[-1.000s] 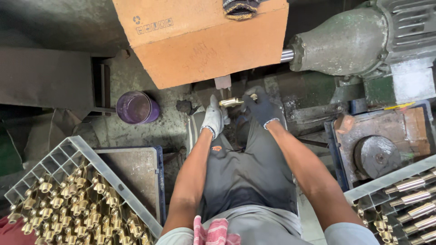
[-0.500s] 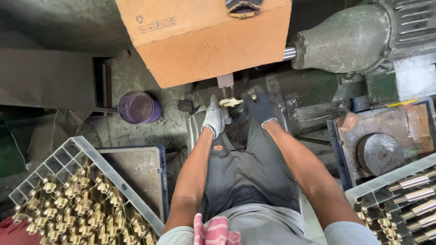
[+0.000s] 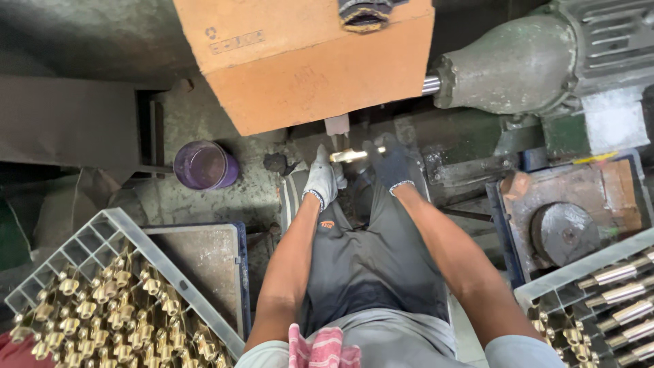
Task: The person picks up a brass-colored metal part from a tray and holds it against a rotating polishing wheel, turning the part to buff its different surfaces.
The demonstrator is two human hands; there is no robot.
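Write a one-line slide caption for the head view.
Gloved left hand and right hand hold a brass part under an orange machine housing.

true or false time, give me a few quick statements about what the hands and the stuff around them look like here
1. Both hands wear gloves, the left hand a light one, the right hand a dark one. True.
2. The hands hold a brass-coloured part between them under the orange housing. True.
3. The purple cup sits to the right of the right hand. False: it stands left of the left hand.
4. The grey crate at lower left holds only green bottles. False: it is full of brass-coloured fittings.
5. A grey motor lies at upper right. True.
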